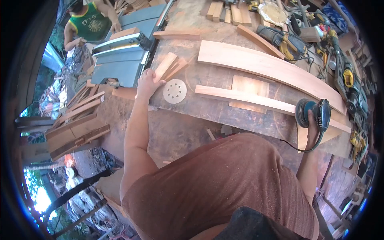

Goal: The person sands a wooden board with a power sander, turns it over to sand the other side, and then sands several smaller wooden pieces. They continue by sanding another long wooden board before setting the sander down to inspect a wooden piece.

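Note:
My left hand (148, 83) is closed round the lower end of a short wooden block (165, 66), left of a round sanding disc (175, 91) with holes. My right hand (313, 126) grips a corded orbital sander (318, 114) at the right end of a long narrow wooden strip (244, 97). Beneath the strip lies a flat square board (249, 90). A wide curved plank (264, 67) lies behind the strip. More short wood (176, 69) lies beside the block.
A table saw (122, 66) stands at the back left, where a co-worker (91, 22) handles wood. Power tools (291, 46) and cords crowd the right side of the workbench (188, 107). Stacked offcuts (78, 134) sit at the left. A loose wooden piece (260, 41) lies behind the plank.

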The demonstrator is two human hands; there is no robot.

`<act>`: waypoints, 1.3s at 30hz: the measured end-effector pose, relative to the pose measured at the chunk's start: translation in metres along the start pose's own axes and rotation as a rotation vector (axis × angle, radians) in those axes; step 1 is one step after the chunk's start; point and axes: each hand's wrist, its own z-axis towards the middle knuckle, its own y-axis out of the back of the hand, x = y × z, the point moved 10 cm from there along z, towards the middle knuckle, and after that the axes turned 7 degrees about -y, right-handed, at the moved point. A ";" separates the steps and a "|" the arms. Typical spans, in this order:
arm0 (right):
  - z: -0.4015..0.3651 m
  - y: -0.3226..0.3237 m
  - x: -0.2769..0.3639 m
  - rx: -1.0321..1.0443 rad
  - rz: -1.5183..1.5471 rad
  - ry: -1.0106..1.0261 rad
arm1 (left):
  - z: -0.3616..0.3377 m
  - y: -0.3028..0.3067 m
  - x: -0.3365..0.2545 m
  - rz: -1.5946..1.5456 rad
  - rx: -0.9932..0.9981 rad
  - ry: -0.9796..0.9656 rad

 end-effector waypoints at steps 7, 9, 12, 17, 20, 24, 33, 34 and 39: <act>-0.001 0.020 -0.006 -0.064 -0.005 0.020 | 0.059 -0.057 0.001 -0.117 0.374 -0.061; -0.002 0.027 -0.011 -0.084 -0.001 -0.028 | 0.071 -0.046 -0.014 -0.118 0.442 -0.085; -0.005 0.026 -0.008 -0.083 -0.048 -0.064 | 0.123 -0.026 -0.056 -0.145 0.253 -0.110; -0.002 0.021 -0.020 -0.041 0.048 -0.122 | 0.259 -0.124 -0.085 0.131 -0.195 -0.693; 0.004 0.017 -0.019 -0.039 -0.005 -0.052 | 0.272 -0.153 -0.102 0.415 0.181 -0.358; 0.002 0.023 -0.011 -0.110 -0.082 -0.024 | 0.292 -0.106 -0.109 0.290 0.172 -0.276; -0.003 0.008 0.000 -0.044 0.039 0.017 | 0.152 0.171 -0.149 0.189 -0.575 -0.511; 0.000 0.007 -0.006 -0.037 0.065 -0.006 | 0.135 0.173 -0.146 0.201 -0.578 -0.497; 0.002 0.002 -0.001 -0.021 -0.054 0.041 | 0.099 0.085 -0.078 0.223 -0.277 -0.289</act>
